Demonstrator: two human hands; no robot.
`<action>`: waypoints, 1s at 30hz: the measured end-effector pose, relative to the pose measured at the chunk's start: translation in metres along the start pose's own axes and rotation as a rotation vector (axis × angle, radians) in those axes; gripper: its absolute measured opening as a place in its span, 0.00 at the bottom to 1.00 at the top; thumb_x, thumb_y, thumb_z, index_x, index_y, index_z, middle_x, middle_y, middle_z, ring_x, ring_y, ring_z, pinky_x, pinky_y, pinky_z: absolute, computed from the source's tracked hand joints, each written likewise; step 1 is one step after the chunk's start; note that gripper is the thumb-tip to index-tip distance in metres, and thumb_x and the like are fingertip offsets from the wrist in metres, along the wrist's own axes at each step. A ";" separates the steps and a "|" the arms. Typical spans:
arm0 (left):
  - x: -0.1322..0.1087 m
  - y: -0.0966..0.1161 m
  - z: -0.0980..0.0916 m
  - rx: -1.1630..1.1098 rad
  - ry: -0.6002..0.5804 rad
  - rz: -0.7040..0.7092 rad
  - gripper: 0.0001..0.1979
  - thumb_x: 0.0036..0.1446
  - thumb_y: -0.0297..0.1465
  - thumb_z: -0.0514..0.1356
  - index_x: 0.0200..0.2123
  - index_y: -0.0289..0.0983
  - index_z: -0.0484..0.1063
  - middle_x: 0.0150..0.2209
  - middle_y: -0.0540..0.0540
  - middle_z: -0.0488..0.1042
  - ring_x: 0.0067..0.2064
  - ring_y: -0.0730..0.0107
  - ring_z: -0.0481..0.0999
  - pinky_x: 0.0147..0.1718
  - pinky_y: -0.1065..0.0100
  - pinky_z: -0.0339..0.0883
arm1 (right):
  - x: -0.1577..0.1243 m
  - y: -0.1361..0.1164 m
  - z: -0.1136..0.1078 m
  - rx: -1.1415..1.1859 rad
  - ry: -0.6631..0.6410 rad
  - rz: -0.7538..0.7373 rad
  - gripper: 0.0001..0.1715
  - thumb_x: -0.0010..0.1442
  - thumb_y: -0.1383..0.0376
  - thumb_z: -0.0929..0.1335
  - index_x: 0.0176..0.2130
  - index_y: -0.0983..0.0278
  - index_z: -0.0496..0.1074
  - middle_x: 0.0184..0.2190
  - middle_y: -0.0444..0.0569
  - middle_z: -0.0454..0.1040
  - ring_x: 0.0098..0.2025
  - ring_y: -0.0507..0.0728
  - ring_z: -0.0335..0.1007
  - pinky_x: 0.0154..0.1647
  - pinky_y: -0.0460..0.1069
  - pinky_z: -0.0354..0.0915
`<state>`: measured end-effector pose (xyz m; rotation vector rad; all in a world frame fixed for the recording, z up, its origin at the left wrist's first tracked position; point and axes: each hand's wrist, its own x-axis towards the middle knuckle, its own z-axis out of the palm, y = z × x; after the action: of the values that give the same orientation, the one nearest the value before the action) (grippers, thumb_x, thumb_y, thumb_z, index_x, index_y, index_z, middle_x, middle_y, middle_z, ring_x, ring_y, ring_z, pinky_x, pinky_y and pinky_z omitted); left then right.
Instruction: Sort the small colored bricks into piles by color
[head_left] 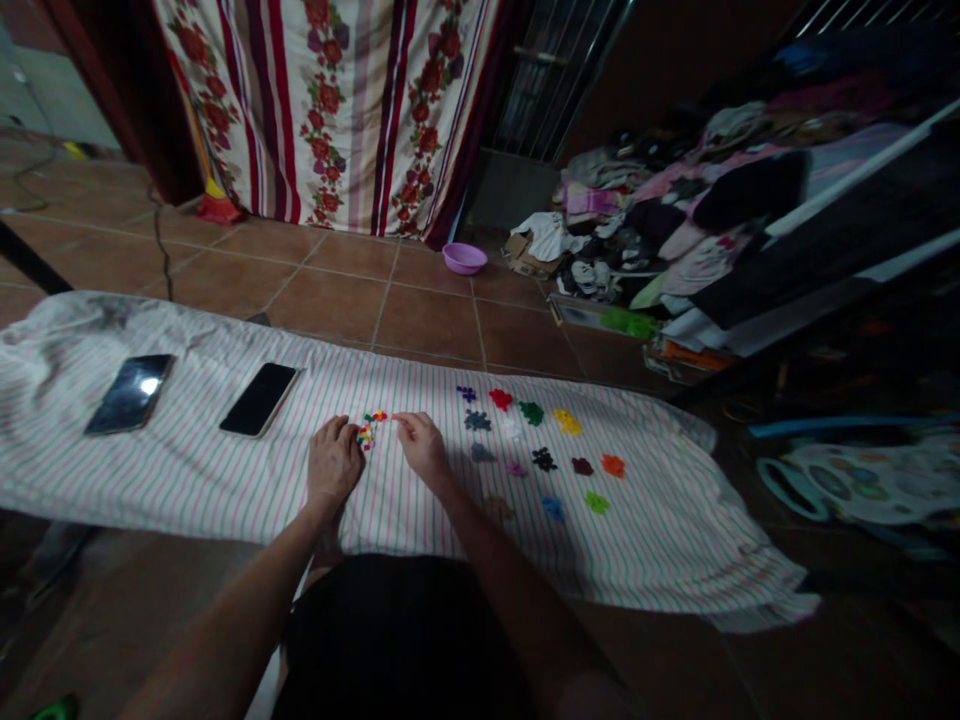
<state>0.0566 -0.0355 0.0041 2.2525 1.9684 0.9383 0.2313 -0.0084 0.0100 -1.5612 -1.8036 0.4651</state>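
On a striped cloth [420, 510] spread lengthwise before the person, a small multicoloured cluster of pieces [366, 436] is placed between the two hands, nearer the left. The cluster's left edge is met by the fingertips of the left hand [335, 460], which is laid low with its fingers curved; whether a piece is gripped there cannot be told. On the other side, the thumb and forefinger of the right hand [422, 448] are brought together just beside the cluster; an orange tint is seen at the tips, but whether a piece is pinched cannot be told.

To the right, single-colour piles are set out in loose rows, among them a red pile [500, 400], a yellow pile [568, 422], a black pile [544, 460] and a lime-green pile [596, 502]. A wide stretch of bare cloth is left between these and the right-hand end. To the left, the hands are separated by a narrower strip from a smartphone [260, 400], beyond which a dark-screened device [131, 395] is laid. The near edge is bordered by the person's lap, the far edge by tiled floor [427, 315].
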 end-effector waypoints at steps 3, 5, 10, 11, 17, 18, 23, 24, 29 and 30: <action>0.001 -0.002 0.003 -0.040 0.027 -0.022 0.12 0.58 0.25 0.49 0.40 0.37 0.70 0.49 0.38 0.73 0.53 0.55 0.70 0.51 0.55 0.63 | -0.005 -0.017 0.018 -0.036 -0.042 -0.024 0.18 0.62 0.69 0.62 0.48 0.59 0.74 0.41 0.48 0.74 0.43 0.53 0.71 0.47 0.46 0.66; 0.002 -0.004 0.005 -0.067 0.049 -0.034 0.11 0.58 0.24 0.48 0.39 0.37 0.69 0.47 0.38 0.73 0.52 0.56 0.70 0.51 0.56 0.64 | -0.007 -0.023 0.025 -0.086 -0.027 -0.005 0.19 0.62 0.69 0.61 0.49 0.59 0.74 0.40 0.49 0.74 0.44 0.54 0.70 0.47 0.46 0.65; 0.002 -0.007 0.007 -0.126 0.065 -0.068 0.11 0.57 0.24 0.47 0.36 0.37 0.68 0.46 0.36 0.73 0.51 0.57 0.71 0.51 0.56 0.65 | -0.011 -0.021 0.031 -0.079 0.040 -0.021 0.19 0.61 0.69 0.61 0.48 0.61 0.74 0.39 0.49 0.73 0.42 0.54 0.70 0.46 0.46 0.66; 0.001 -0.008 0.007 -0.137 0.067 -0.075 0.11 0.57 0.24 0.47 0.35 0.36 0.69 0.46 0.36 0.73 0.50 0.57 0.71 0.51 0.56 0.65 | -0.012 -0.019 0.031 -0.059 0.045 -0.041 0.18 0.61 0.70 0.61 0.46 0.62 0.75 0.39 0.49 0.72 0.42 0.54 0.70 0.46 0.46 0.66; 0.000 -0.010 0.005 -0.161 0.051 -0.070 0.12 0.56 0.24 0.49 0.30 0.37 0.72 0.46 0.39 0.74 0.48 0.58 0.72 0.49 0.58 0.66 | -0.013 -0.015 0.033 0.021 0.037 -0.146 0.17 0.58 0.72 0.63 0.40 0.58 0.77 0.40 0.47 0.71 0.45 0.53 0.70 0.47 0.45 0.66; 0.001 -0.010 0.004 -0.158 0.042 -0.055 0.12 0.56 0.24 0.49 0.30 0.38 0.72 0.46 0.40 0.74 0.48 0.58 0.72 0.49 0.58 0.66 | -0.014 -0.015 0.033 0.019 0.028 -0.148 0.16 0.59 0.72 0.63 0.40 0.57 0.77 0.40 0.47 0.71 0.45 0.53 0.70 0.47 0.45 0.66; 0.002 -0.010 0.000 -0.136 0.008 0.006 0.12 0.54 0.23 0.51 0.33 0.38 0.75 0.47 0.40 0.73 0.48 0.58 0.72 0.48 0.58 0.66 | -0.014 -0.017 0.034 -0.022 0.014 -0.115 0.16 0.58 0.70 0.64 0.43 0.56 0.76 0.42 0.47 0.71 0.45 0.53 0.70 0.45 0.46 0.67; 0.002 -0.010 0.000 -0.131 0.008 0.006 0.12 0.54 0.23 0.52 0.33 0.38 0.75 0.47 0.40 0.74 0.48 0.58 0.72 0.48 0.58 0.66 | -0.014 -0.017 0.034 -0.022 0.019 -0.107 0.16 0.59 0.70 0.64 0.43 0.57 0.76 0.42 0.47 0.71 0.44 0.53 0.70 0.45 0.46 0.67; 0.001 -0.008 0.001 -0.135 0.038 -0.006 0.13 0.55 0.23 0.51 0.37 0.37 0.75 0.46 0.40 0.74 0.49 0.57 0.71 0.50 0.57 0.66 | -0.013 -0.016 0.035 -0.032 0.048 -0.071 0.15 0.59 0.70 0.63 0.43 0.60 0.76 0.41 0.48 0.72 0.41 0.53 0.70 0.46 0.47 0.67; 0.001 -0.008 0.001 -0.133 0.038 -0.003 0.13 0.55 0.23 0.51 0.37 0.37 0.75 0.47 0.40 0.74 0.49 0.57 0.71 0.49 0.57 0.65 | -0.012 -0.016 0.035 -0.036 0.049 -0.067 0.15 0.59 0.70 0.64 0.43 0.60 0.76 0.41 0.48 0.72 0.41 0.53 0.70 0.46 0.47 0.67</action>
<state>0.0500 -0.0326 0.0012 2.1761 1.8626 1.0840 0.1954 -0.0179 -0.0068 -1.5181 -1.8301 0.3611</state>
